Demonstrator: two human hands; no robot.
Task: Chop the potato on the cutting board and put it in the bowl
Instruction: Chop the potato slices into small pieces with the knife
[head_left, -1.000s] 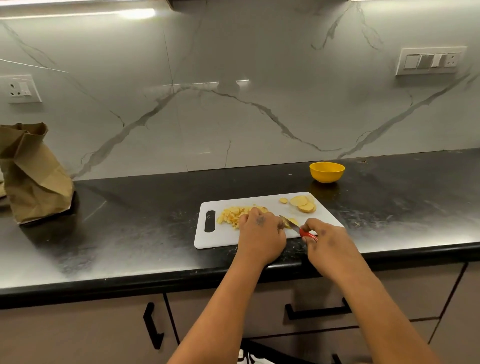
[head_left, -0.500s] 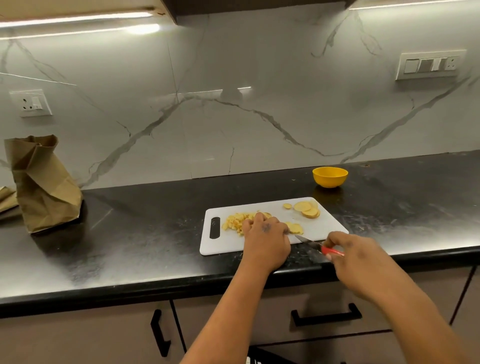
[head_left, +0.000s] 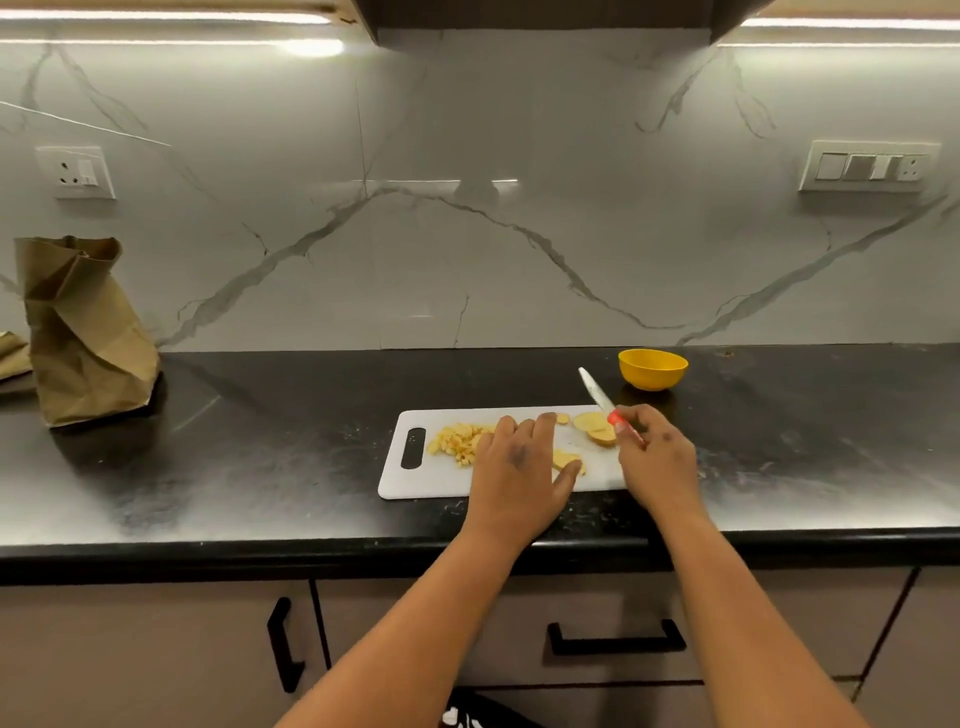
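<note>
Gripping knife (head_left: 597, 393) in right hand (head_left: 655, 457), left hand (head_left: 517, 467) flat on cutting board (head_left: 415, 483)

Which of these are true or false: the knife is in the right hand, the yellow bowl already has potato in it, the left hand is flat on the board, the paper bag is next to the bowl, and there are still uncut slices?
1. The red-handled knife is held by the right hand. True.
2. The small yellow bowl holds potato. False: no potato shows in it.
3. The left hand lies open on the white plastic cutting board. True.
4. The crumpled brown paper bag stands beside the bowl. False: it stands far left on the black countertop.
5. Round potato slices remain beside the diced potato pile. True.
</note>
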